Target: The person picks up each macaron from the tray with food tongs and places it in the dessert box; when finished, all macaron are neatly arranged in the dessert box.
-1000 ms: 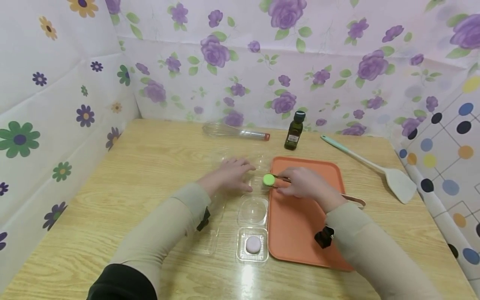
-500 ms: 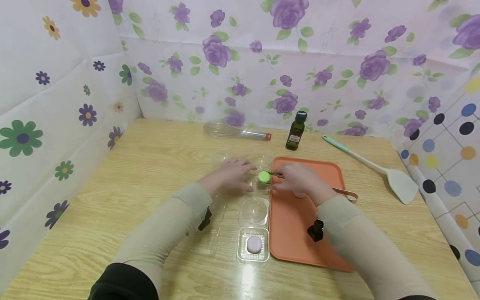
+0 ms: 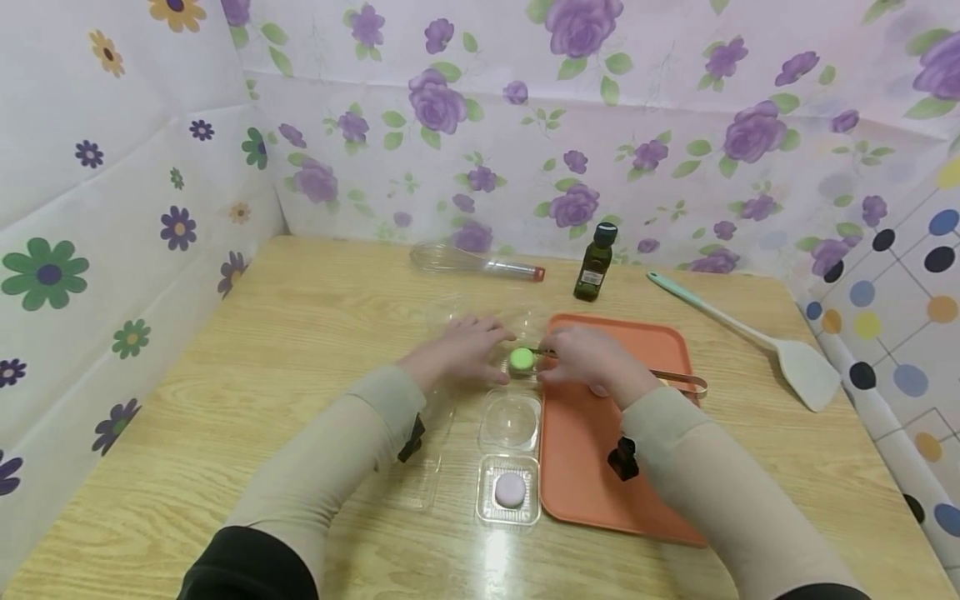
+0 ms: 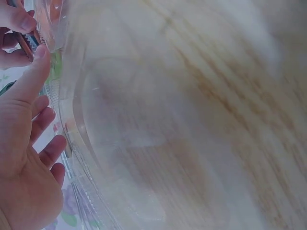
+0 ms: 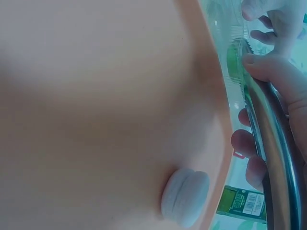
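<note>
right grip (image 3: 587, 358) clamps one pair of tongs (image 5: 276, 143), left grip (image 3: 465, 352) loose, one green macaron (image 3: 521, 359) between them.

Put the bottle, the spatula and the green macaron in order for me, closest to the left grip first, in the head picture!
From the left grip:
1. Green macaron: just to its right, at the tips of the tongs.
2. Bottle: back and to the right, standing behind the tray.
3. Spatula: farthest right, lying past the tray.
</note>
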Demonstrator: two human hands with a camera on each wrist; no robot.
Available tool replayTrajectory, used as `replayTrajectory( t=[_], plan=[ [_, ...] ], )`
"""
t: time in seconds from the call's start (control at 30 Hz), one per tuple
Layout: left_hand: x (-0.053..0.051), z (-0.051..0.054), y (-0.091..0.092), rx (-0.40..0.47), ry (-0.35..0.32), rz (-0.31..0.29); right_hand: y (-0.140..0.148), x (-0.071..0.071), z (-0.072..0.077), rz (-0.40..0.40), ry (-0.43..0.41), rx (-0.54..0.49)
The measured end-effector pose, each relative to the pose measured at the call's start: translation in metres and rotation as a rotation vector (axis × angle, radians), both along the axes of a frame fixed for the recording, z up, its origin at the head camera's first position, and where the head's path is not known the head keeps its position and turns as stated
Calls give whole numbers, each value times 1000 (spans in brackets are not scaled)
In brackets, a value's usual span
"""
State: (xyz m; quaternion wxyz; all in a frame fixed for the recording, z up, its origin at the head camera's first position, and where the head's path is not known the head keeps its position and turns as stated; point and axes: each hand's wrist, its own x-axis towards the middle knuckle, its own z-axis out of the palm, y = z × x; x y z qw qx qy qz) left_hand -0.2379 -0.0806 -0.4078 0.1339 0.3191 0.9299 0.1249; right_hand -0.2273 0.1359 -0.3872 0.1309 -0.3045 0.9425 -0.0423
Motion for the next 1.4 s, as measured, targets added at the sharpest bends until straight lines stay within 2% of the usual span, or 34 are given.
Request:
replayTrajectory(
  t=[0.67,1.07,1.4],
  plan=[
    [2,3,-1,10,-3,20,-5,1,3,31,49,43],
    [5,2,1,-2,20,10,0,4,10,-18,-4,-5],
    [2,-4,0,-17,48,11,14,10,14,-35,-21,-41]
  ],
)
